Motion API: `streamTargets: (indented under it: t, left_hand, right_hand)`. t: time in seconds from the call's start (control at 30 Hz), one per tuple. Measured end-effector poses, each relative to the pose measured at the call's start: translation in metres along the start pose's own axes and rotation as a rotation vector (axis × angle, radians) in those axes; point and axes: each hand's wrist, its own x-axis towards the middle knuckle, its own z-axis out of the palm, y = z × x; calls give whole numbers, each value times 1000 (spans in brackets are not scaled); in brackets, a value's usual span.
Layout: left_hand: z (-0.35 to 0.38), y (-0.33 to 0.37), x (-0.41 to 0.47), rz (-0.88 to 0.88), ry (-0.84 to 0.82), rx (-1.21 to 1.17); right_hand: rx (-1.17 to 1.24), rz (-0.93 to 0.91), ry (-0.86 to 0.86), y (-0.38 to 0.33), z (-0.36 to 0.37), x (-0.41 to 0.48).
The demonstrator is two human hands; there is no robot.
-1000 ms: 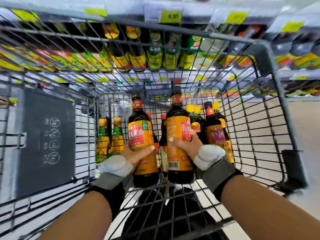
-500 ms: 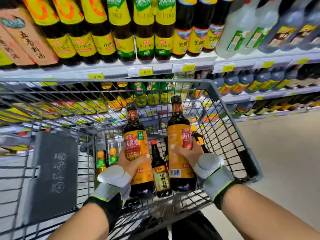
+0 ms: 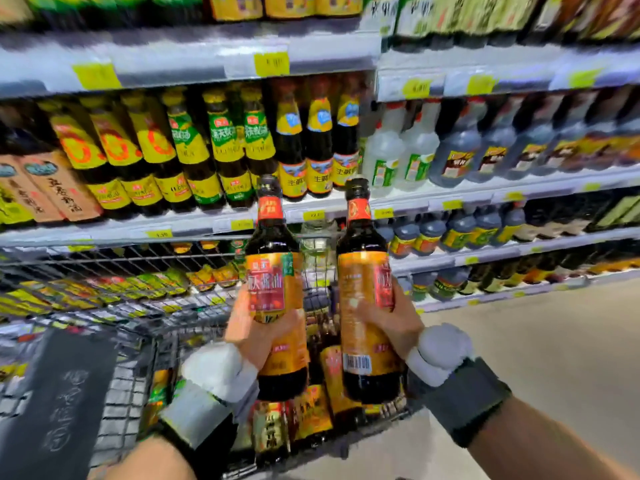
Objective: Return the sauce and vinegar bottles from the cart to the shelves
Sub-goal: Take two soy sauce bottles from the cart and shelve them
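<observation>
Soy sauce bottles, one per hand, are upright and side by side above the cart. Your left hand (image 3: pixel 263 327) wraps the lower label of the left soy sauce bottle (image 3: pixel 273 282). Your right hand (image 3: pixel 388 323) wraps the same band of the right soy sauce bottle (image 3: pixel 363 271). Fingers curl round each body, and necks and caps stand free above the grips.

Between the grips the two bottles are near but apart; a knock there could crack them if they are glass, which cannot be told. Each grip sits low on a tall, probably heavy bottle, so a forward tilt may let it slide through your fingers.

Below the grips, more bottles (image 3: pixel 311 417) remain in the wire cart (image 3: pixel 138 265), and a drop would land on them. Beyond the grips, the shelves (image 3: pixel 194 226) carry packed rows of shelf bottles (image 3: pixel 225 150); pushing in where no gap exists could topple neighbours.
</observation>
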Motion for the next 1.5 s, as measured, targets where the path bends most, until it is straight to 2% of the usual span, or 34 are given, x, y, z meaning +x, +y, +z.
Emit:
streamTargets:
  t: [0.13,0.23,0.4,0.57,0.87,1.07,1.27,1.37,1.5]
  left_hand:
    - [58,38,-32,158,104,-35]
    - [91,53,-47,190,176,-112]
    - [131,89,-70,283,168,-61]
    - [154,111,-75,392,74,-44]
    - [178,134,-70,530,18,-17]
    - [220,154,-72,581,-17,-15]
    - [303,169,-76,621,19,-49]
    - [370,179,-81,593,64,-71]
    - [424,186,-87,543,93,-119]
  right_hand:
    - [30,-133,-31,-23,-68,-8]
    - [69,-254,-43,-42,-113,-13]
    - [153,-420,-43,-80,-162,-26]
    - [152,-531,-34,-96,-194,-41]
    - [154,-577,71,-99,-227,-47]
    - [170,-611,102,-100,-273,-37]
    - [163,-650,51,-108,-355,-18]
    - [146,-640,38,-112,-423,-5]
    - [154,-631,29,-119,-479,3]
